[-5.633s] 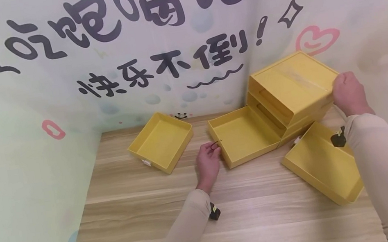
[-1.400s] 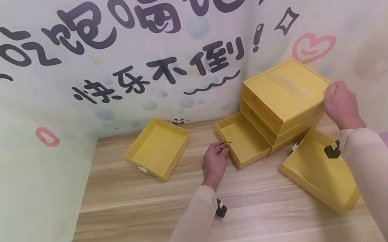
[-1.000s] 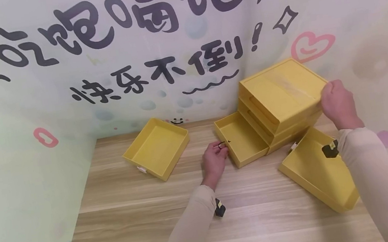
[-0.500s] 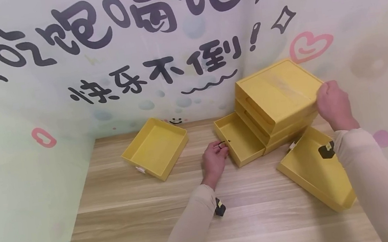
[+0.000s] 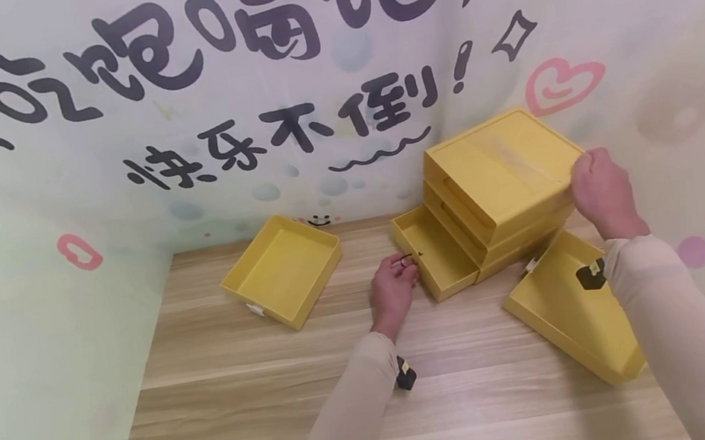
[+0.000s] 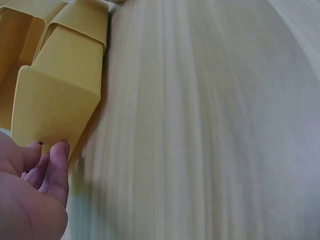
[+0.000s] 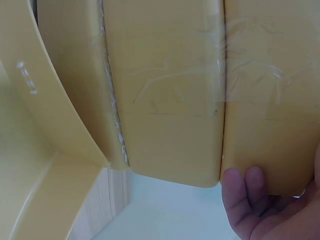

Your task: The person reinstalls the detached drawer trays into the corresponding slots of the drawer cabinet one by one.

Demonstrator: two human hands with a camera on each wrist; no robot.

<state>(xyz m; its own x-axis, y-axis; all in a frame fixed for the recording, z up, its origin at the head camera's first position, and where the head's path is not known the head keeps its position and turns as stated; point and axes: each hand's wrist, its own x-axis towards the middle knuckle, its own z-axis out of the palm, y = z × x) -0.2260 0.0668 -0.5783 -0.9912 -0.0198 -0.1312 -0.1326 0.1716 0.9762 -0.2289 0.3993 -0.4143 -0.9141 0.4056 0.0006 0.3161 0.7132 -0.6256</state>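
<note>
My left hand (image 5: 395, 291) is at the front of a yellow drawer (image 5: 441, 249), thumb and fingers pinching its small dark loop pull (image 5: 407, 257). That drawer sticks partway out of the bottom level of a yellow stacked drawer cabinet (image 5: 507, 164). The levels above it show open, drawerless slots. In the left wrist view, the fingertips lie right against the drawer's front (image 6: 52, 107). My right hand (image 5: 604, 193) grips the top back edge of the cabinet at its right side. The right wrist view shows its fingers (image 7: 255, 185) curled at the end of the taped cabinet wall (image 7: 167, 100).
One loose yellow drawer (image 5: 285, 271) with a white tab lies at the back left of the wooden table (image 5: 250, 407). Another loose drawer (image 5: 571, 309) lies tilted in front of the cabinet, partly under my right forearm. A printed wall cloth (image 5: 292, 176) hangs behind.
The bottom drawer has slid rightward into the cabinet, much less of it sticking out. My left hand has moved right with it, while my right hand has kept its grip on the cabinet.
</note>
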